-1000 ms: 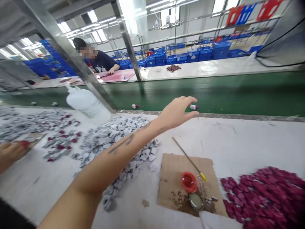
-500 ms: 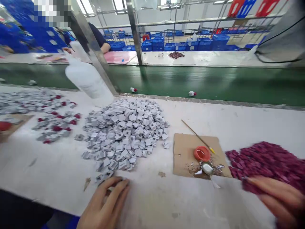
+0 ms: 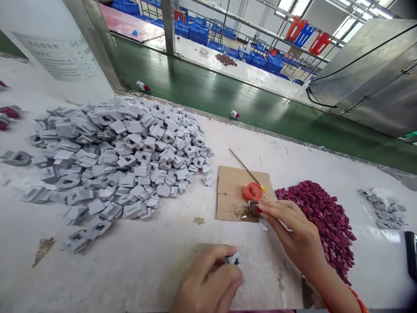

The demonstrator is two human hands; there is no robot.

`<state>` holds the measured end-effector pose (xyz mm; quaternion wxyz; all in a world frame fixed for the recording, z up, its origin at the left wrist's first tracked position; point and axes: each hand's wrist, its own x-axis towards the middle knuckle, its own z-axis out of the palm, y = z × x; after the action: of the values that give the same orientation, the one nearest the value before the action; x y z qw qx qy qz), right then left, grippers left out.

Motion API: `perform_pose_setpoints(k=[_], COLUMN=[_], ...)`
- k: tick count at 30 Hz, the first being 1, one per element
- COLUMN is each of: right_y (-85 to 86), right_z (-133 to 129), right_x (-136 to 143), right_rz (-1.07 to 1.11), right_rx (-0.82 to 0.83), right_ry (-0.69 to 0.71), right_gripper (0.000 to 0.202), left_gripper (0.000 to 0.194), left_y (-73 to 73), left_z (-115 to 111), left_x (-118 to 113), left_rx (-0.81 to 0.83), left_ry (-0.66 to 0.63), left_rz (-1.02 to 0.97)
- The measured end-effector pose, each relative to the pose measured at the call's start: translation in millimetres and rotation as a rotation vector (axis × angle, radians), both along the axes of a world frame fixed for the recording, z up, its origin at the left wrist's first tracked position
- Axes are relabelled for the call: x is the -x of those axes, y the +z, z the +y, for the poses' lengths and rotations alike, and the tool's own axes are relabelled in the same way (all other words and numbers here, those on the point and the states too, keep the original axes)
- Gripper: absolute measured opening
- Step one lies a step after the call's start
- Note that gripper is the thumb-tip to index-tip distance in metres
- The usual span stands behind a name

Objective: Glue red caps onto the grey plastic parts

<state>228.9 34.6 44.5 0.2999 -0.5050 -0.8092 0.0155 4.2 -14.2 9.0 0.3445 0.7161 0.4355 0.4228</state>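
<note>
My left hand [image 3: 208, 278] is closed around a small grey plastic piece [image 3: 235, 260] with a dark hole, just above the white tabletop. The fingers of my right hand [image 3: 293, 221] are pinched at a small round metal cap [image 3: 253, 208] on a cardboard sheet [image 3: 228, 195]. A bit of maroon shows at those fingertips, a small maroon piece [image 3: 259, 210] mostly hidden by them. Beside the cap stand an orange-red cup [image 3: 251, 191] and a thin stick [image 3: 244, 166] with a yellow tip. Wet, shiny spots lie around the cap.
A large heap of grey pieces [image 3: 130, 152] covers the left, a maroon heap [image 3: 321, 221] the right. Behind runs a green conveyor belt [image 3: 195, 87] carrying small grey-and-maroon pieces [image 3: 234, 114]. A big white bottle [image 3: 61, 52] stands by a metal post [image 3: 168, 26].
My left hand has moved right from the grey heap with a grey piece. My right hand has gone from the maroon heap to the cap on the cardboard. The view has turned right.
</note>
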Motion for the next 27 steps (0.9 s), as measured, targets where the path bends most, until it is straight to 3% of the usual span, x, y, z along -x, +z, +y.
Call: perform_pose_setpoints(k=[3,8,13,17,20,27], right_y=[3.5,2.4,1.7,13.8,18.3,-0.3], right_z=[-2,-6,-5,-23,-40,-48], right_x=[1,0,1,9,18,36], right_rz=[-0.003,0.008,0.001,0.084,0.179,0.345], right_rx=[-0.01,-0.027,-0.021,-0.014,0.105,0.186], right_ry=[-0.008,-0.04,-0.03,-0.025,0.062,0.109], right_gripper=[0.023,0.026,0.029,0.036,0.031,0.03], left_gripper=[0.015,0.03,0.025,0.024,0.026,0.025], left_y=[-0.9,-1.0,0.5,1.5,2.7,4.5], left_z=[8,9,7,7,7,7], left_x=[-8,-12,-13,-13,-12,-12], left_rx=[-0.001,0.053,0.07,0.098,0.146,0.136], left_ry=[-0.053,-0.003,0.007,0.051,0.095,0.094], left_rz=[-0.014,0.037,0.026,0.044,0.06,0.085])
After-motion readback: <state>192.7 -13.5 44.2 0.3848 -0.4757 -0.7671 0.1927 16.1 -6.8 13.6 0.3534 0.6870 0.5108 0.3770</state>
